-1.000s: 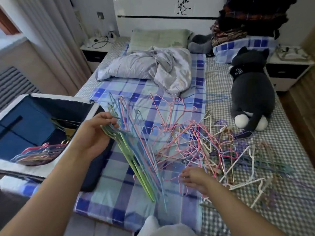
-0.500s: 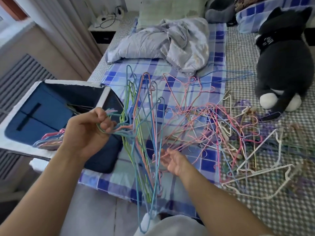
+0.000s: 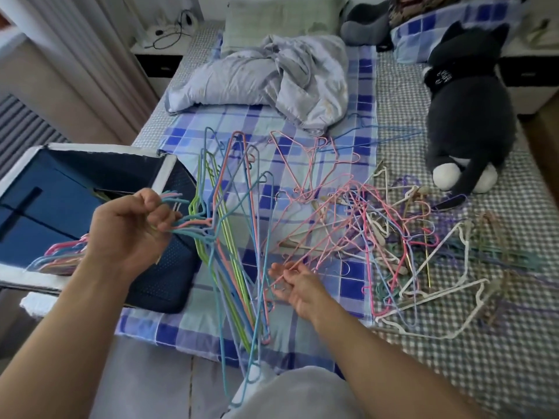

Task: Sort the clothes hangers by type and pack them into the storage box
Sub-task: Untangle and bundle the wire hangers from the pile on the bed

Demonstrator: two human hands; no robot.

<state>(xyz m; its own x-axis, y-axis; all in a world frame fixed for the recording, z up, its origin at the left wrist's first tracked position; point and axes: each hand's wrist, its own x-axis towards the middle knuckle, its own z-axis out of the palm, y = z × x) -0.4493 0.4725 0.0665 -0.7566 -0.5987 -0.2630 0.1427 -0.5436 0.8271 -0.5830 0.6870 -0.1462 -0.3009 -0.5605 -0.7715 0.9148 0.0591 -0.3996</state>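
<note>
The bed (image 3: 453, 373) fills most of the view, with a blue plaid sheet (image 3: 302, 164) over a small-check grey cover. At its left edge sits the storage box (image 3: 60, 182), soft-sided dark blue fabric with a white rim and a mesh-textured flap, and some thin coloured hangers (image 3: 60, 255) already lie in its near corner. A big plush cat (image 3: 469, 116), dark grey with white paws, lies on the right, and a crumpled pale blanket (image 3: 272, 77) is up top. The loose pile of hangers (image 3: 378, 225) sprawls mid-bed: skinny coated-wire ones in pink, blue and purple tangled with chunkier white plastic ones. The left hand (image 3: 130, 231) has its fingers curled tight around the hooks of a bunch of wire hangers (image 3: 233, 237), green, blue and salmon, dangling over the bed edge. The right hand (image 3: 296, 285) is palm up, fingers loosely curled around a pink hanger (image 3: 317, 246) wire at the pile's near edge.
</note>
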